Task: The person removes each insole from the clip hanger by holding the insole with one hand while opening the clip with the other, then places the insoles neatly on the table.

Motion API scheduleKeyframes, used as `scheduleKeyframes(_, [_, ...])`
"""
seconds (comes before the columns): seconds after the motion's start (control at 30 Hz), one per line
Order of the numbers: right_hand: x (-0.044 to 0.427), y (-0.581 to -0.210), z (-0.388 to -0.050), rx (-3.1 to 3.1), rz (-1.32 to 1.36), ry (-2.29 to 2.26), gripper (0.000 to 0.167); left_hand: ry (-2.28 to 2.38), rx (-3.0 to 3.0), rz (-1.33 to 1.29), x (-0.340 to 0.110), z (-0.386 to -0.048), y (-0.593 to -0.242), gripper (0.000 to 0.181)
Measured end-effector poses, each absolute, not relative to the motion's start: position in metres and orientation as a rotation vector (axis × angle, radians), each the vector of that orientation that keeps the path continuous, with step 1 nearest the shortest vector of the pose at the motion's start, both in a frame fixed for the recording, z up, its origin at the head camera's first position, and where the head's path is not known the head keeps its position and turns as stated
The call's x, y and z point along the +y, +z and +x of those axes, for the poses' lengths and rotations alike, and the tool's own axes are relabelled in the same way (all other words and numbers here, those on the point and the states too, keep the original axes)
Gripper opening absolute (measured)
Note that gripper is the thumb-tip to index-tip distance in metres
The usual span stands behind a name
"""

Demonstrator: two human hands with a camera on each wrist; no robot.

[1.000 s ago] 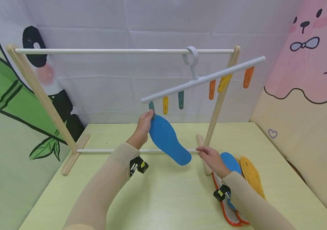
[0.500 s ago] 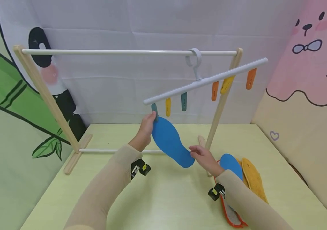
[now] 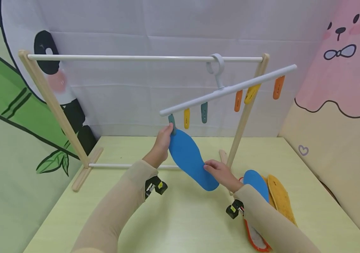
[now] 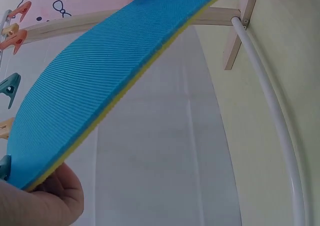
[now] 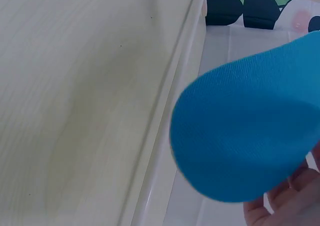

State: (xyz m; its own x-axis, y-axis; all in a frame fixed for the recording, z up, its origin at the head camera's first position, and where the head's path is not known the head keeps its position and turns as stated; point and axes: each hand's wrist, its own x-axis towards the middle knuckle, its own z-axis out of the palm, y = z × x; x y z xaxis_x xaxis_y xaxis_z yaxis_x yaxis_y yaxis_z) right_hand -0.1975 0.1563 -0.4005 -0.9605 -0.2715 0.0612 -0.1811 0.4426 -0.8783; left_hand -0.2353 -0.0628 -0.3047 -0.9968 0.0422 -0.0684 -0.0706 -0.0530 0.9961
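A blue insole [image 3: 187, 154] hangs slantwise from the teal clip [image 3: 171, 123] at the hanger's lower left end. My left hand [image 3: 162, 142] holds its upper end beside that clip. In the left wrist view, curled fingers [image 4: 62, 191] lie behind the insole's yellow-edged rim. My right hand [image 3: 222, 172] pinches the insole's right edge near its narrow lower part. Some of its fingers [image 5: 295, 186] show behind the blue sheet [image 5: 245, 131] in the right wrist view. The white hanger [image 3: 227, 90] tilts down to the left, hooked on the rack's top bar.
The rack has a white top bar [image 3: 119, 58], a low bar [image 3: 113, 166] and wooden legs [image 3: 56, 109]. More clips hang along the hanger, among them a yellow clip [image 3: 187, 118] and an orange clip [image 3: 278, 88]. Blue [image 3: 255, 182] and yellow insoles [image 3: 281, 196] lie at the right, partly under my sleeve.
My right hand has moved left and taken hold of the insole's lower right edge. My left hand stays by the teal clip. The whole view has shifted slightly.
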Motion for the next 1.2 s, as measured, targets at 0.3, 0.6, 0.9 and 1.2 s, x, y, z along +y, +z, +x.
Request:
scheduleKeyframes(0.3, [0.160,-0.398,-0.192,2.546,-0.475,-1.589,0.022,2.259,2.058,-0.055,-0.058,-0.240,-0.305,0.043])
scheduleKeyframes(0.6, [0.161,-0.396,-0.188,2.556,-0.525,-1.624,0.023,2.249,2.071,-0.117,-0.064,-0.245,-0.301,0.049])
scheduleKeyframes(0.9, [0.160,-0.395,-0.188,2.527,-0.547,-1.657,0.022,2.377,2.066,-0.133,-0.063,-0.250,-0.294,0.039])
scheduleKeyframes(1.2, [0.164,-0.394,-0.185,2.523,-0.547,-1.664,0.025,2.418,2.015,-0.119,-0.058,-0.254,-0.294,0.032])
